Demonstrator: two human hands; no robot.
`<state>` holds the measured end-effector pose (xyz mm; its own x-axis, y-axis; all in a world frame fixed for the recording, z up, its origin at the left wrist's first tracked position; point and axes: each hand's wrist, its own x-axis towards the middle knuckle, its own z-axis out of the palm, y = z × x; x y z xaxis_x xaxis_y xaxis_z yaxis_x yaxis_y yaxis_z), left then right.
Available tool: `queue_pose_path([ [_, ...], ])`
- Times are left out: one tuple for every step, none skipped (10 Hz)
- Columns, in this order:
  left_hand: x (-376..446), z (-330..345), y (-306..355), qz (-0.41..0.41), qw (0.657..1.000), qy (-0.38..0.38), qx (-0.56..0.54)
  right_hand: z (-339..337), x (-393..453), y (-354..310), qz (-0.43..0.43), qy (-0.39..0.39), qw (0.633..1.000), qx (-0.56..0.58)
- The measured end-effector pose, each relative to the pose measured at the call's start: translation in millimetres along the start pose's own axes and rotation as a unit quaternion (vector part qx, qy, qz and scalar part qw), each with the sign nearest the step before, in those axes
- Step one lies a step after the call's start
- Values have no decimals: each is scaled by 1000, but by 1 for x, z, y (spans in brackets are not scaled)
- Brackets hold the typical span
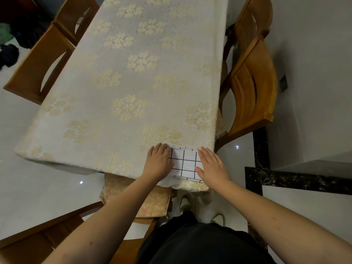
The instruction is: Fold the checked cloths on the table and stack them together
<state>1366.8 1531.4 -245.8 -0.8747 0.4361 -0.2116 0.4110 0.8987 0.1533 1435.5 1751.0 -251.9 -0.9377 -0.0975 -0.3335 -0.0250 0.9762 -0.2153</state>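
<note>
A small stack of folded white cloths with dark check lines (pixel 184 162) lies at the near right corner of the table (pixel 122 77). My left hand (pixel 159 161) rests flat on the stack's left side, fingers straight. Across from it, my right hand (pixel 212 165) lies flat on the right side with its fingers stretched out. Layered edges show along the stack's far and near sides. No other checked cloth shows on the table.
The table wears a cream cloth with gold flower patterns. Wooden chairs stand at the left (pixel 40 60) and right (pixel 251 73). A cushioned chair (pixel 133 191) sits under the near edge by my legs. Dark clothes lie on the floor far left.
</note>
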Motion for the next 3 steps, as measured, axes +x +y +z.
queue_pose_path([
  [6, -16, 12, 5, 1000, 6, -14, -13, -8, -2, 7, 10, 1000, 29],
  [5, -26, 22, 20, 1000, -12, -8, -26, -15, -1, 13, 0, 999, 49],
  [-6, -34, 38, 39, 999, -20, 8, -41, -26, 0, 27, -17, 997, 65],
])
